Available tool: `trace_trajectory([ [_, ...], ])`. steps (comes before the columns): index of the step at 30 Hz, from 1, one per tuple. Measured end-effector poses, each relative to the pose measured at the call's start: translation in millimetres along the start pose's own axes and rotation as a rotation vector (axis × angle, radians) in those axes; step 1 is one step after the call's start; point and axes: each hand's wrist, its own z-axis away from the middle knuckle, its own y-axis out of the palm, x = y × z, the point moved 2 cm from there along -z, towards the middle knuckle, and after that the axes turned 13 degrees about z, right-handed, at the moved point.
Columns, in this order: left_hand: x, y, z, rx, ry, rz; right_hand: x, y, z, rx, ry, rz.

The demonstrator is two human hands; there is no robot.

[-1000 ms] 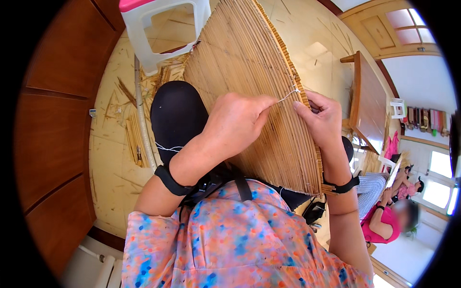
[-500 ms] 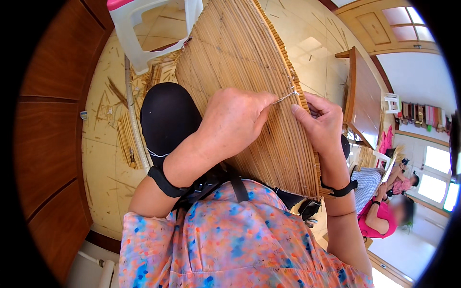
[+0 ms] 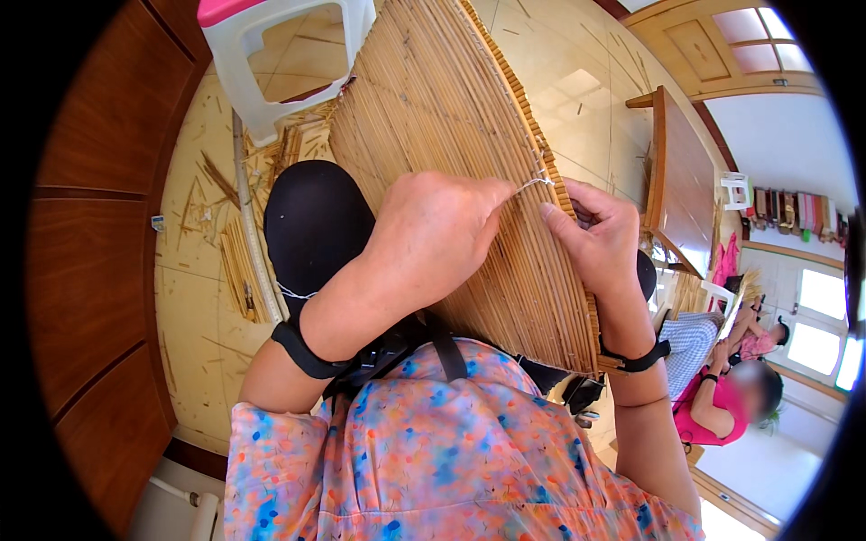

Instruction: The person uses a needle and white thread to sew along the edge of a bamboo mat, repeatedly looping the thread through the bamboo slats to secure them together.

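I see the left hand (image 3: 442, 224), tightly closed, pinching a white thread (image 3: 532, 184) above the reed panel (image 3: 433, 90); the half-curled right hand (image 3: 604, 233) grips the panel's right edge.

peach short-sleeved top (image 3: 433, 460), blue splotches; two black wristbands (image 3: 302, 353); black legwear (image 3: 316, 225).

Left grip (image 3: 439, 218) holds white string (image 3: 533, 183)

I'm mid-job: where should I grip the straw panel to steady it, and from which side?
Probably grip the straw panel by its ribbed right edge, coming from the right, thumb on the face: this long edge is uncovered beyond the right hand, while the left hand holds the white thread over the face.
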Motion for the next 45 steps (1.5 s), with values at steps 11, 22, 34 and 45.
trace_trajectory([
  [11,-1.3,-1.2,1.6,0.033,0.005,-0.046,-3.6,-0.4,0.4,-0.015,-0.035,0.051],
  [22,-0.8,-1.9,1.1,0.047,-0.019,-0.035,-2.0,-0.8,-0.6,-0.009,-0.029,0.043],
  [34,-3.7,-5.1,2.2,0.060,-0.008,-0.049,8.5,-1.9,4.2,-0.009,-0.043,0.132],
  [45,-15.2,-22.8,32.0,0.087,-0.041,0.059,45.4,9.3,32.2,-0.070,-0.279,0.399],
])
